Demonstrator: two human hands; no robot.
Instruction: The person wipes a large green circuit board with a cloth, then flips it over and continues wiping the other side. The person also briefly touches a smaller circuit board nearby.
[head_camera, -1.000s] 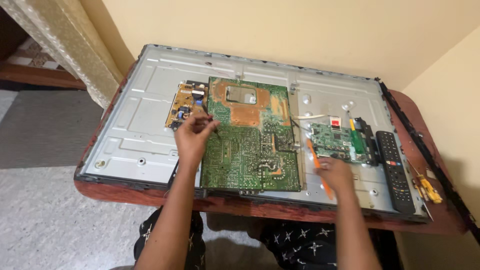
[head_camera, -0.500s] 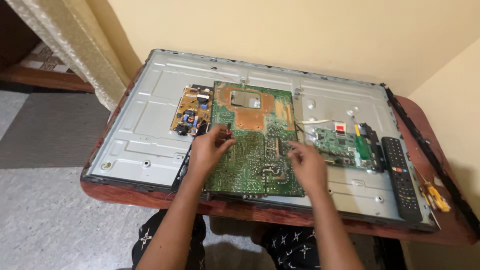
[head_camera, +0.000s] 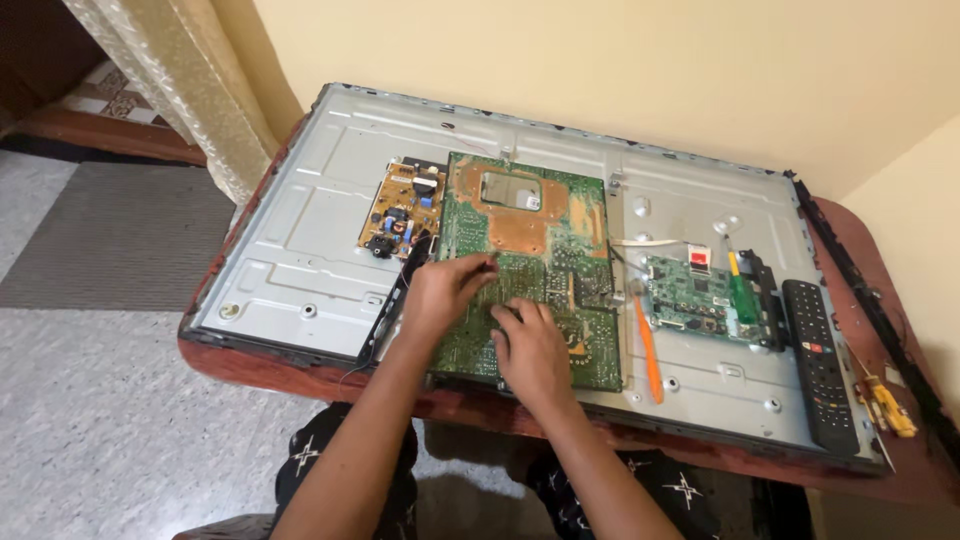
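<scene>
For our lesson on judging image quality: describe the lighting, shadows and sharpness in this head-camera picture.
Head view: soft, even indoor light, no harsh glare on the metal panel; faint shadows under the left hand and right hand on the large green circuit board; centre fairly sharp, fine board parts too small to resolve.

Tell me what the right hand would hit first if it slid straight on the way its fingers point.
The right hand lies on the large green circuit board, fingers pointing up-left. It would probably meet the left hand first, which is close by; depth between them is unclear.
</scene>
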